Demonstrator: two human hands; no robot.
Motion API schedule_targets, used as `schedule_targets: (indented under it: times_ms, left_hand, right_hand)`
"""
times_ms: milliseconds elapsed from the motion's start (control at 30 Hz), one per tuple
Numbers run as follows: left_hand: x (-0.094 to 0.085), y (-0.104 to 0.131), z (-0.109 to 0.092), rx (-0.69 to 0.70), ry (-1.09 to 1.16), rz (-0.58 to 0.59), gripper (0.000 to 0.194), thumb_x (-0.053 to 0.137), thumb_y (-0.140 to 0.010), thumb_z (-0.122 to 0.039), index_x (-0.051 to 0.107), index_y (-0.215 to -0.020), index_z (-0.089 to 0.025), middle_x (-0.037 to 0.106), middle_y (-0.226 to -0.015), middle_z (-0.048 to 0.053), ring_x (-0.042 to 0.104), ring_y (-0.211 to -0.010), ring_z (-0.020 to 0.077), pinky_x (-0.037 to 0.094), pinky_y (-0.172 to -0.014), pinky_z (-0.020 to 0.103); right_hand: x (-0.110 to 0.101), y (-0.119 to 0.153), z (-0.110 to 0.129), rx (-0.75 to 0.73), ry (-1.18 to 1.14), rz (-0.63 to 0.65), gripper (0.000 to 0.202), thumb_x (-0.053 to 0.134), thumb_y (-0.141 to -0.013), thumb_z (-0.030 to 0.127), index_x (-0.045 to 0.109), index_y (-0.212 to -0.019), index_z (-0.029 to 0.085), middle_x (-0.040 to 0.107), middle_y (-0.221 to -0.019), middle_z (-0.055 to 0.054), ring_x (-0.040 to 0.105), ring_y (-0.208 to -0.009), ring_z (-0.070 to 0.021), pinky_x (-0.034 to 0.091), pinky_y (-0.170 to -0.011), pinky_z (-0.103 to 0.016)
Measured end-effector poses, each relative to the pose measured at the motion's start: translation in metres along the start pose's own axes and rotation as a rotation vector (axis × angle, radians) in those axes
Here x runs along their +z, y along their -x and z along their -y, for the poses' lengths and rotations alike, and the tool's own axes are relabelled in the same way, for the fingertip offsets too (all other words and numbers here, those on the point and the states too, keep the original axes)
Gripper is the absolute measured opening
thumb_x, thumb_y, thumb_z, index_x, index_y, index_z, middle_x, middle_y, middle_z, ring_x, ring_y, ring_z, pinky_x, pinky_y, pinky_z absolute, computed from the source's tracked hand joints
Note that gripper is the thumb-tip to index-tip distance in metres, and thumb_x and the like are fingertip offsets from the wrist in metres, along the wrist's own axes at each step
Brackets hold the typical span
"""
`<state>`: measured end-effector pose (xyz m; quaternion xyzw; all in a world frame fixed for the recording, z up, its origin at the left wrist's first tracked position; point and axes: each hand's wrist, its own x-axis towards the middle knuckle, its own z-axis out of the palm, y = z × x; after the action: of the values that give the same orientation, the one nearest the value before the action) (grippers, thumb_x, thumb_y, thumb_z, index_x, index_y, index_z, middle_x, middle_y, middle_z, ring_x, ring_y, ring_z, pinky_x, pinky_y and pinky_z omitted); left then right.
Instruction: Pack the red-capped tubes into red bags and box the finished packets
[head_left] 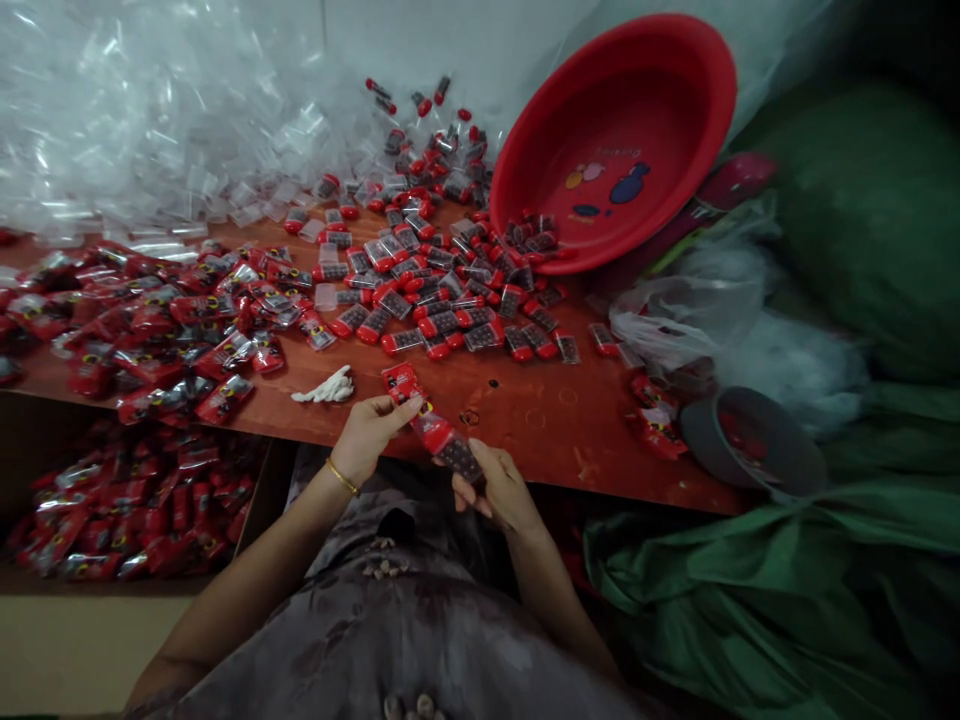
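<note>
Just over the table's front edge, my left hand point(367, 438) pinches a small red printed plastic packet point(433, 432) near its top end. My right hand point(501, 486) closes round the lower end, where a small clear box point(459, 458) with dark round pieces shows. The box lines up with the packet; whether it sits inside is hard to tell. Beyond my hands lies a heap of similar red-capped clear boxes point(442, 320). To the left spreads a pile of shiny red packets point(172, 310). A crumpled white thing point(327, 386) lies near my left hand.
A red plastic basin point(622, 140) leans tilted at the back right. Clear plastic cases point(150, 110) are heaped at the back left. An open box point(135, 500) below the table holds more red packets. A grey round container point(750, 440) and green cloth point(772, 590) are on the right.
</note>
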<state>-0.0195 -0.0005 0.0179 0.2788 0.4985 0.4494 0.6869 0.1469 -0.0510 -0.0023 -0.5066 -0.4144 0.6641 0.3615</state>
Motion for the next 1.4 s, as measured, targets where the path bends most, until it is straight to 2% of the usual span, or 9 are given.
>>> schedule_targets:
  times_ms: [367, 533, 700, 833, 1067, 1167, 1267, 1333, 1400]
  left_hand:
    - [0.006, 0.0, 0.01, 0.221, -0.069, 0.068, 0.032, 0.078, -0.06, -0.038, 0.072, -0.078, -0.013, 0.07, -0.075, 0.002, 0.058, -0.068, 0.0129, 0.046, -0.071, 0.025]
    - [0.011, 0.002, 0.015, 0.132, 0.042, 0.082, 0.032, 0.081, -0.055, -0.034, 0.07, -0.078, -0.014, 0.07, -0.073, 0.001, 0.059, -0.063, 0.0111, 0.047, -0.065, 0.023]
    - [0.017, 0.004, 0.021, 0.09, 0.077, 0.094, 0.035, 0.082, -0.054, -0.037, 0.07, -0.076, -0.012, 0.07, -0.073, 0.002, 0.059, -0.064, 0.0107, 0.047, -0.065, 0.022]
    - [0.018, 0.004, 0.027, 0.096, 0.119, 0.043, 0.035, 0.077, -0.06, -0.043, 0.068, -0.075, -0.013, 0.068, -0.067, 0.001, 0.055, -0.055, 0.0083, 0.044, -0.053, 0.019]
    - [0.019, 0.005, 0.028, 0.013, 0.098, 0.132, 0.039, 0.077, -0.058, -0.046, 0.066, -0.076, -0.013, 0.064, -0.056, 0.0, 0.052, -0.04, 0.0104, 0.041, -0.039, 0.022]
    - [0.023, 0.005, 0.028, 0.013, 0.115, 0.11, 0.041, 0.076, -0.059, -0.049, 0.066, -0.074, -0.012, 0.063, -0.055, 0.001, 0.051, -0.039, 0.0097, 0.041, -0.038, 0.022]
    - [0.024, 0.005, 0.029, 0.006, 0.069, 0.108, 0.043, 0.076, -0.058, -0.05, 0.066, -0.074, -0.011, 0.061, -0.052, 0.0, 0.05, -0.036, 0.0097, 0.04, -0.034, 0.021]
    - [0.023, 0.006, 0.029, -0.021, 0.03, 0.163, 0.04, 0.075, -0.059, -0.049, 0.064, -0.072, -0.012, 0.06, -0.048, 0.0, 0.05, -0.033, 0.0112, 0.04, -0.032, 0.022]
    - [0.02, 0.006, 0.027, -0.059, 0.002, 0.262, 0.038, 0.073, -0.063, -0.049, 0.062, -0.065, -0.012, 0.059, -0.044, 0.001, 0.053, -0.033, 0.0143, 0.042, -0.032, 0.024]
  right_hand:
    - [0.005, -0.008, -0.003, 0.022, -0.111, -0.094, 0.06, 0.042, -0.076, 0.068, 0.062, -0.063, 0.013, 0.04, -0.032, 0.006, 0.03, -0.024, -0.0042, 0.014, -0.028, -0.018]
    - [0.014, -0.011, -0.01, -0.043, -0.115, -0.14, 0.061, 0.039, -0.078, 0.069, 0.053, -0.051, 0.016, 0.04, -0.033, 0.005, 0.031, -0.025, -0.0042, 0.016, -0.029, -0.018]
    - [0.03, -0.015, -0.019, -0.137, -0.158, -0.29, 0.066, 0.029, -0.084, 0.067, 0.039, -0.038, 0.02, 0.03, -0.029, 0.006, 0.033, -0.027, -0.0062, 0.034, -0.037, -0.02]
    - [0.04, -0.015, -0.022, -0.158, -0.223, -0.323, 0.064, 0.025, -0.086, 0.065, 0.04, -0.041, 0.021, 0.03, -0.031, 0.006, 0.032, -0.029, -0.0073, 0.033, -0.037, -0.021]
    - [0.038, -0.015, -0.027, -0.226, -0.069, -0.376, 0.059, 0.024, -0.088, 0.06, 0.044, -0.048, 0.021, 0.041, -0.039, 0.004, 0.036, -0.034, -0.0081, 0.027, -0.035, -0.021]
    - [0.037, -0.016, -0.031, -0.261, 0.056, -0.394, 0.052, 0.028, -0.088, 0.058, 0.046, -0.055, 0.022, 0.046, -0.045, 0.003, 0.042, -0.039, -0.0102, 0.034, -0.04, -0.023]
    - [0.037, -0.016, -0.032, -0.303, 0.175, -0.501, 0.044, 0.037, -0.083, 0.06, 0.05, -0.063, 0.023, 0.056, -0.056, -0.001, 0.052, -0.053, -0.0143, 0.042, -0.05, -0.025]
    - [0.037, -0.015, -0.03, -0.283, 0.19, -0.542, 0.044, 0.038, -0.082, 0.061, 0.051, -0.064, 0.023, 0.057, -0.056, -0.001, 0.053, -0.054, -0.0151, 0.043, -0.049, -0.025]
    - [0.036, -0.015, -0.026, -0.226, 0.157, -0.477, 0.047, 0.034, -0.085, 0.061, 0.048, -0.059, 0.023, 0.05, -0.047, 0.002, 0.048, -0.043, -0.0132, 0.04, -0.043, -0.024]
